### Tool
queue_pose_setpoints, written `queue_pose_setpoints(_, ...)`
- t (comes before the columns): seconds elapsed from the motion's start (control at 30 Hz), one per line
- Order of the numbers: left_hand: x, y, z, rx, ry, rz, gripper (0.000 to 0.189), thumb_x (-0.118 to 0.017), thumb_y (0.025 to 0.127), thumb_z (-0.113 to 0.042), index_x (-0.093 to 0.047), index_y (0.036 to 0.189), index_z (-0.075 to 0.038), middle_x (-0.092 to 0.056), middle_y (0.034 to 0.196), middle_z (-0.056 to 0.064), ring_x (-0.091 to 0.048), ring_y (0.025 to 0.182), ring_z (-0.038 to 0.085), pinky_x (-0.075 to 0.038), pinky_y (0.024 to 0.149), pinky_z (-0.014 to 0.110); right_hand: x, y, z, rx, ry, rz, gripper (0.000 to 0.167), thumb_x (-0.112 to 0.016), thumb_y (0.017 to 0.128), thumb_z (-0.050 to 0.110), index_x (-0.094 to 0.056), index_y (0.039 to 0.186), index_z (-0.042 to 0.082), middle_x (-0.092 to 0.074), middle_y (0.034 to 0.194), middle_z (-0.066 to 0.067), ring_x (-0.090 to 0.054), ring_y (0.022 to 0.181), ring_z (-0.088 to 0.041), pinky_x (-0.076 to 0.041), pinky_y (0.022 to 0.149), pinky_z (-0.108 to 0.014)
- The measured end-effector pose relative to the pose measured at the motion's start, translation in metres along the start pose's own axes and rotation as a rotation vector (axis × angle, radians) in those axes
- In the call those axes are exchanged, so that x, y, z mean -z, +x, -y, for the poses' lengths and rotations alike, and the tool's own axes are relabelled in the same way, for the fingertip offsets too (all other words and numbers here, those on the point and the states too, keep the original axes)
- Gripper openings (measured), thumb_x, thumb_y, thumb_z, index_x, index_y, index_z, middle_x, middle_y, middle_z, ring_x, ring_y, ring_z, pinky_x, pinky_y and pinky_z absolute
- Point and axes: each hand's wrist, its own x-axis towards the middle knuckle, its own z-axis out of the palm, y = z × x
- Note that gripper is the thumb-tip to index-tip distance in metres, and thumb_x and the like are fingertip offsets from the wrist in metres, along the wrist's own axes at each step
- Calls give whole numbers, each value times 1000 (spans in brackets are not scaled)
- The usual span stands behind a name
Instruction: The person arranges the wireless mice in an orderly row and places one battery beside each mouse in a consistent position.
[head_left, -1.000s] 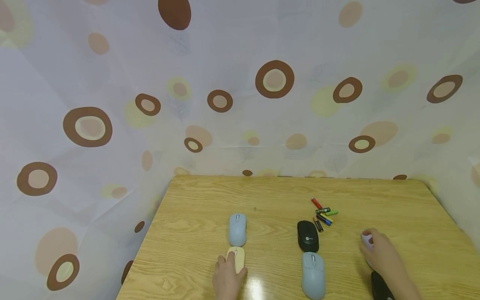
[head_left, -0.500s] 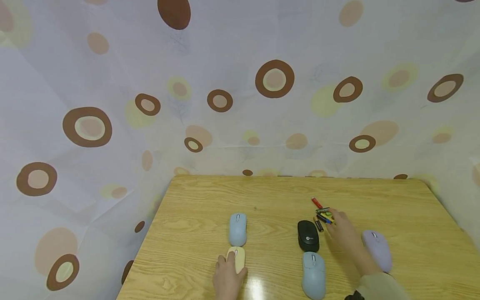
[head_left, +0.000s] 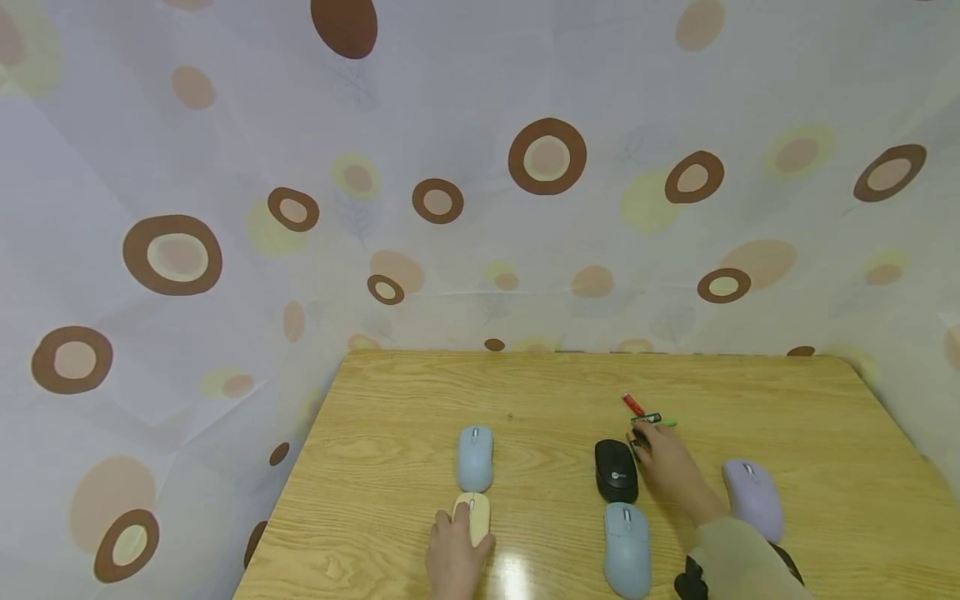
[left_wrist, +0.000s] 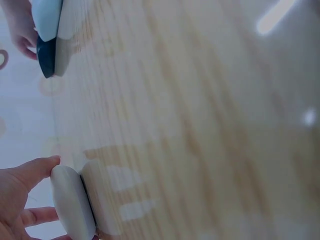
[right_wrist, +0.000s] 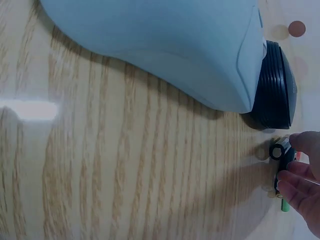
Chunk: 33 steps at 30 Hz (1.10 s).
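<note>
My left hand (head_left: 456, 554) rests over a pale yellow computer mouse (head_left: 478, 512), thumb along one side and fingers over the other. In the left wrist view that mouse (left_wrist: 71, 202) sits on the table within the fingers. At the small pile of batteries, my right hand (head_left: 667, 467) is bent down, pinching a dark battery (right_wrist: 284, 167) between thumb and fingers. A red battery (head_left: 633, 404), a dark one (head_left: 643, 418) and the end of a green one (head_left: 669, 422) stick out past the hand. Other batteries are hidden beneath it.
A light blue mouse (head_left: 476, 460) lies end to end with the yellow one. A black mouse (head_left: 616, 472) and a grey-blue mouse (head_left: 627, 550) form a middle column. At right lies a lilac mouse (head_left: 753, 500); the sleeve partly covers a black mouse (head_left: 787, 561).
My right hand has let go of the lilac mouse and moved left and away to the batteries, then slid slightly left over them. The left hand stays on the yellow mouse.
</note>
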Motion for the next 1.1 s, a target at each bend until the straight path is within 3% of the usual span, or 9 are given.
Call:
queue_pose_setpoints(0.27, 0, 1, 0, 4, -4, 5, 53, -82, 64, -27, -60, 106, -5, -50, 86, 15, -52, 70, 24, -45, 46, 34, -7, 5, -3, -1, -1, -5, 34, -62, 85, 5, -53, 114, -10, -53, 107, -32, -52, 100, -47, -43, 83, -55)
queue_pose_setpoints(0.73, 4, 0, -1, -9, -7, 11, 52, -82, 64, -27, -60, 105, -4, -50, 86, 15, -52, 69, 24, -46, 47, 34, -6, 5, -1, -15, 11, 66, 38, -60, 80, -2, -51, 116, -9, -53, 106, -33, -52, 98, -48, -42, 81, -56)
queue_pose_setpoints(1.1, 4, -1, -1, -11, -15, 4, 52, -82, 64, -26, -60, 105, -3, -49, 84, 14, -50, 66, 21, -45, 46, 31, -9, 3, -4, -7, 41, 44, 34, -60, 80, -3, -52, 113, -7, -55, 102, -29, -54, 94, -42, -44, 79, -54)
